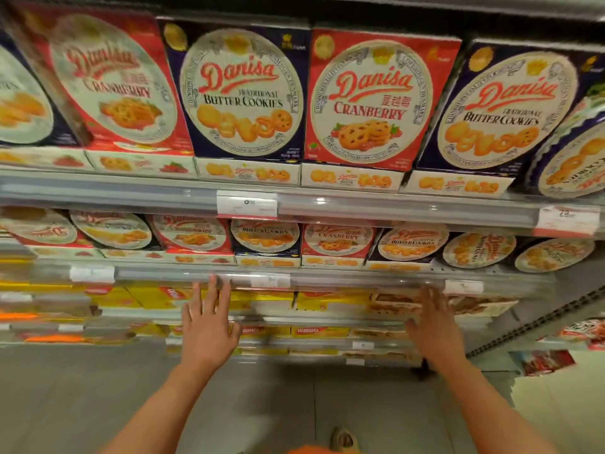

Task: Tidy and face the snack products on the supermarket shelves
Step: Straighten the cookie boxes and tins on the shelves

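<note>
Both my arms reached out from the bottom of the frame toward the lower shelves. My left hand, at lower centre, had its fingers straight and spread, holding nothing, fingertips up at the shelf rail, over the yellow packs. My right hand, at lower right, was blurred but looked flat and empty too, in front of the brown-printed packs. I judged I kept both palms flat so as to push packs back and square them rather than lift any. Across the top of the frame the butter cookie box and cranberry box stood upright, fronts outward, alternating so each label read clearly. At upper left one red box leaned, likely needing straightening.
</note>
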Demonstrator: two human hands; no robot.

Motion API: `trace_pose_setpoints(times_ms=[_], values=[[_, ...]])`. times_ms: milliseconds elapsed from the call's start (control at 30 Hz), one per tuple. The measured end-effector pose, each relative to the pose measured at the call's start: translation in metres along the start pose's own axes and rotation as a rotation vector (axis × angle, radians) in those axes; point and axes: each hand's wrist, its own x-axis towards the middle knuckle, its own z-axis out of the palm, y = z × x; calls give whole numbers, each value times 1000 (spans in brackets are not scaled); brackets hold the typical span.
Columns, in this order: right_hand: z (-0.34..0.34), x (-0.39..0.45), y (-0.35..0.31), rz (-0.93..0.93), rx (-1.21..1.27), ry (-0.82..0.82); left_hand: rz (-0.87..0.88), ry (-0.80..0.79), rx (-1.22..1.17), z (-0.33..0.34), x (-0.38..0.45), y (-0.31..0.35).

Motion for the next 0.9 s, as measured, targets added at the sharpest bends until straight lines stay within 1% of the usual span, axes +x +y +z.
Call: trace_pose_setpoints(times_ms=[67, 167, 233, 300, 400, 567, 700, 767, 900], values=[[-14, -11, -22, -65, 83, 141, 13, -15, 19, 1, 1, -9], [-30, -31, -67, -309, 43, 377, 31, -10, 19, -2, 5, -15], [-39, -41, -102, -452, 30, 489, 59, -3, 31, -6, 9, -18], [-47, -47, -133, -520, 55, 561, 95, 4, 62, -8, 13, -21], [-59, -47, -167, -523, -5, 569, 136, 11, 94, -11, 14, -26], [-74, -27, -191, -405, -225, 565, 149, -26, 120, -15, 17, -27], [-80, -10, -201, -259, -328, 402, 141, -23, 139, -15, 16, -26], [-80, -9, -201, -260, -337, 393, 135, -19, 112, -15, 16, -26], [-79, -15, -191, -320, -271, 469, 117, -26, 116, -12, 19, -24]])
